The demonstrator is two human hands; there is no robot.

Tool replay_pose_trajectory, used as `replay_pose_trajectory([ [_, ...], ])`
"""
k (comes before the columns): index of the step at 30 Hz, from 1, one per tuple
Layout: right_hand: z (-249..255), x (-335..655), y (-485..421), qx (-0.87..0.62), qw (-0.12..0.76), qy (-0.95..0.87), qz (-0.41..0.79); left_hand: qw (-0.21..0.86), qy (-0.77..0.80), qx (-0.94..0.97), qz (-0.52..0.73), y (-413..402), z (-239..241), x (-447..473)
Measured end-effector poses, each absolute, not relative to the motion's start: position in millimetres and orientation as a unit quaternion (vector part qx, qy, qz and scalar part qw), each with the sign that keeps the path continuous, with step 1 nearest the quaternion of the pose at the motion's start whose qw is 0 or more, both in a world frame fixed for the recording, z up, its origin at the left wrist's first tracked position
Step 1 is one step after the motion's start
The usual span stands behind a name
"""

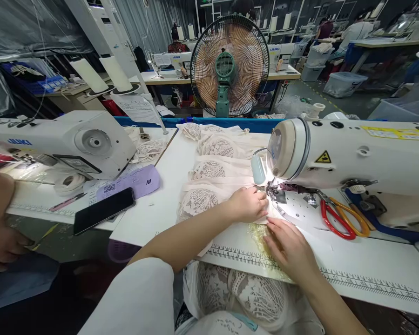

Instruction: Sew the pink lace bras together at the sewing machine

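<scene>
My left hand (249,204) lies by the needle area of the white sewing machine (349,149), fingers bent and pressed together on the edge of a cream lace bra piece (199,200). My right hand (291,244) is just in front, fingers stretched out and thumb apart, touching the cloth's near edge. The needle and presser foot (275,191) are lit by the machine lamp; the exact stitching point is partly hidden. Similar lace pieces (211,170) run in a row behind my left arm. More lace cups (240,293) hang below the table edge at my lap.
Red-handled scissors (335,221) and orange-handled scissors (352,216) lie right of the needle. A phone (104,211), a purple card (143,181) and a second machine (91,142) are left. A co-worker's hand (2,242) shows far left. A large fan (225,65) stands behind.
</scene>
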State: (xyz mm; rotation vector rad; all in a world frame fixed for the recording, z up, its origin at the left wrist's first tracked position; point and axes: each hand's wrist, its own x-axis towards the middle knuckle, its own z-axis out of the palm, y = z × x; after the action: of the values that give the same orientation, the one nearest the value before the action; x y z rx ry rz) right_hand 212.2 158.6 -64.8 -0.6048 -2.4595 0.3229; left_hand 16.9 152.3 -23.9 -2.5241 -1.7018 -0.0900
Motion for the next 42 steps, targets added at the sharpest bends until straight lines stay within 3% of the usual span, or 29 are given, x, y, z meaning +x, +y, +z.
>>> replay_pose_trajectory([
  [8,-70.5,210.7,159.9,-0.251,0.303,-0.917,0.062,0.020,-0.618,-0.786,0.009,161.8,-26.7,24.0],
  [42,-73.0,211.5,162.0,-0.257,0.322,-0.908,0.076,0.006,-0.625,-0.780,0.016,162.1,-23.9,25.9],
])
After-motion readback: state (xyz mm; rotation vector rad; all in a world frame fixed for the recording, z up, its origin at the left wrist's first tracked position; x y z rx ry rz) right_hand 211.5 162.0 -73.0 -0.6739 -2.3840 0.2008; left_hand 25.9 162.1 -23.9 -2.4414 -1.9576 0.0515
